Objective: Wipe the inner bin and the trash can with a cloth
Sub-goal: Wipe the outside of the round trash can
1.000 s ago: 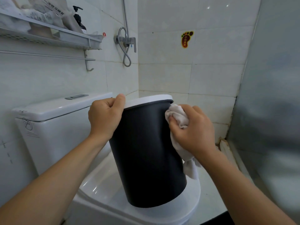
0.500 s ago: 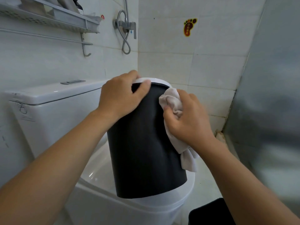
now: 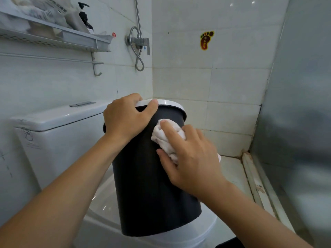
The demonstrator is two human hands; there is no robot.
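Since the earlier frame the right hand (image 3: 192, 158) shifts its bunched cloth (image 3: 168, 138) onto the front wall of the trash can (image 3: 152, 194) — standing on the toilet lid (image 3: 100, 203). Left hand (image 3: 125, 117) grasps the rim. Outer wiping underway; inner bin not visible.

The trash can (image 3: 154, 194) stands on the toilet lid (image 3: 206, 228) — cistern (image 3: 59, 133) behind-left, shelf (image 3: 53, 37) above it.

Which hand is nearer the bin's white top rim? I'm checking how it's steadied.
Left. The left hand grips the white top rim of the black plastic bin; the right hand presses a white cloth lower on its side.
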